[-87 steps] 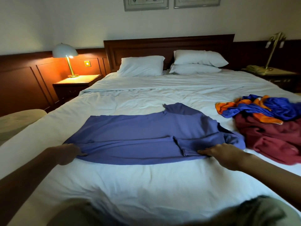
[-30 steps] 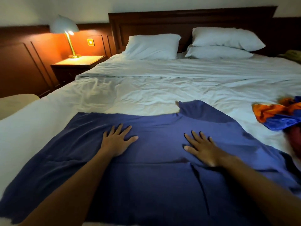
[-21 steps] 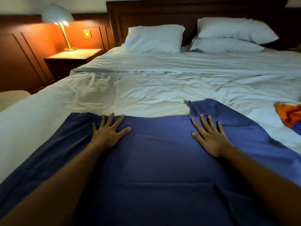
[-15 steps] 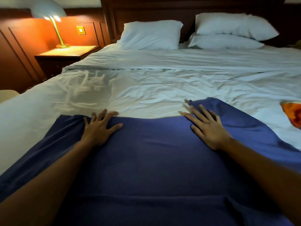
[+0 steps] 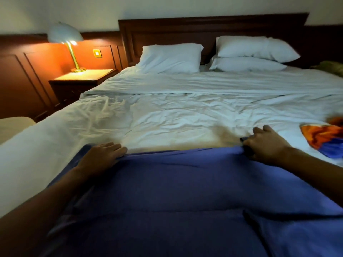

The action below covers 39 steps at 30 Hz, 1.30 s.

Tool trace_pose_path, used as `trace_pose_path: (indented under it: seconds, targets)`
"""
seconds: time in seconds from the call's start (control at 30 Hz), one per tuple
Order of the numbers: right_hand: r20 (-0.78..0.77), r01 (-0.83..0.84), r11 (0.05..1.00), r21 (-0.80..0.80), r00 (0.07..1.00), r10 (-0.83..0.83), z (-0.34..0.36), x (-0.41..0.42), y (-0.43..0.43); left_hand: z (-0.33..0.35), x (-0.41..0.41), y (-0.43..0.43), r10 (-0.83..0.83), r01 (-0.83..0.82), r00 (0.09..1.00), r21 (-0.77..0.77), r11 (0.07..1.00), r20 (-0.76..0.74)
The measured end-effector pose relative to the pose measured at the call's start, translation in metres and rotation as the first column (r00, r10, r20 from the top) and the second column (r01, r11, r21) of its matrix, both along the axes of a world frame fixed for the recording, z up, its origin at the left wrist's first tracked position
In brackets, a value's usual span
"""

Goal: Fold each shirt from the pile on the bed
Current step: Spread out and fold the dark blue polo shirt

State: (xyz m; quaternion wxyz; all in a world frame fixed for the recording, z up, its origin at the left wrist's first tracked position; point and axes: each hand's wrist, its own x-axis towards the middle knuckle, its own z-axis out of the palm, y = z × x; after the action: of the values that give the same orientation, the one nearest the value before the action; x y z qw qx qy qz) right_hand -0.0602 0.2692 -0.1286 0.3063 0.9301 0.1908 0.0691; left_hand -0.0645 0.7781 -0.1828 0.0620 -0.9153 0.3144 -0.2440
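A blue shirt (image 5: 185,191) lies spread flat across the near part of the white bed (image 5: 176,117), filling the lower half of the view. My left hand (image 5: 101,156) grips the shirt's far edge on the left, fingers curled over the hem. My right hand (image 5: 265,143) grips the same far edge on the right, bunching the cloth where the sleeve was. An orange and blue shirt (image 5: 324,138) from the pile lies at the right edge of the view, mostly cut off.
Three white pillows (image 5: 170,58) lean against the dark wooden headboard (image 5: 204,28). A lit lamp (image 5: 68,45) stands on the nightstand (image 5: 83,78) at the left. A pale seat (image 5: 13,125) shows at the far left.
Both hands slid from the middle of the blue shirt up to its far edge and closed on it. The far sleeve that stuck out is now gathered under my right hand.
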Motion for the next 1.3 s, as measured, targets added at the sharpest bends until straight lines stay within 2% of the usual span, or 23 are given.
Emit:
trace_pose_path:
  seconds: [0.1,0.23,0.3,0.37,0.4,0.47,0.53,0.6,0.63,0.73,0.83,0.9,1.0,1.1,1.2,1.3]
  targets:
    - [-0.1,0.061,0.983,-0.174,0.992,-0.079,0.003,-0.051,0.002,0.012,-0.031,0.013,0.05,-0.046,0.998,0.117,0.992,-0.024]
    - [-0.143,0.186,0.946,-0.266,0.963,-0.23,0.002,-0.097,0.002,0.021,-0.075,0.011,0.171,-0.157,0.985,0.286,0.945,-0.022]
    - [-0.128,0.167,0.926,-0.34,0.967,-0.221,0.004,-0.113,0.001,0.019,-0.09,0.009,0.242,-0.223,0.97,0.329,0.918,-0.017]
    - [-0.102,0.154,0.936,-0.315,0.975,-0.195,0.005,-0.127,-0.002,0.014,-0.096,0.01,0.326,-0.302,0.945,0.302,0.904,-0.031]
    - [-0.084,0.154,0.959,-0.239,0.98,-0.178,0.007,-0.134,-0.004,0.013,-0.098,0.01,0.381,-0.353,0.923,0.273,0.895,-0.058]
    - [-0.08,0.13,0.991,0.034,0.989,-0.127,0.011,-0.144,-0.016,0.018,-0.105,0.005,0.475,-0.448,0.874,0.212,0.869,-0.1]
    - [-0.063,0.046,0.969,0.242,0.998,-0.031,0.015,-0.152,-0.029,0.033,-0.116,-0.002,0.529,-0.508,0.841,0.171,0.844,-0.116]
    - [-0.075,0.01,0.908,0.418,0.997,0.023,0.019,-0.162,-0.038,0.046,-0.125,-0.004,0.559,-0.537,0.815,0.166,0.827,-0.15]
    - [-0.113,0.024,0.875,0.484,0.993,0.036,0.019,-0.167,-0.042,0.048,-0.128,0.0,0.576,-0.548,0.797,0.185,0.816,-0.179]
    - [-0.185,0.042,0.822,0.567,0.98,0.077,0.017,-0.181,-0.049,0.053,-0.133,0.007,0.607,-0.574,0.674,0.219,0.789,-0.421]
    - [-0.203,0.044,0.695,0.718,0.968,0.149,0.012,-0.182,-0.055,0.052,-0.133,-0.004,0.609,-0.618,0.54,0.217,0.755,-0.581]
    - [-0.251,0.095,0.643,0.76,0.955,0.156,0.014,-0.176,-0.053,0.05,-0.133,-0.021,0.581,-0.617,0.523,0.192,0.763,-0.624]
    - [-0.292,0.065,0.676,0.734,0.929,0.228,0.023,-0.159,-0.042,0.049,-0.133,-0.063,0.491,-0.599,0.571,0.075,0.798,-0.658]
    - [-0.232,-0.016,0.681,0.732,0.934,0.272,0.04,-0.129,-0.024,0.052,-0.134,-0.121,0.235,-0.538,0.61,-0.178,0.824,-0.757]
    - [-0.177,-0.016,0.624,0.781,0.953,0.246,0.053,-0.1,-0.009,0.051,-0.131,-0.186,-0.094,-0.462,0.553,-0.398,0.792,-0.828]
    - [-0.131,0.068,0.498,0.864,0.987,0.094,0.044,-0.087,-0.016,0.039,-0.121,-0.242,-0.228,-0.464,0.461,-0.452,0.762,-0.858]
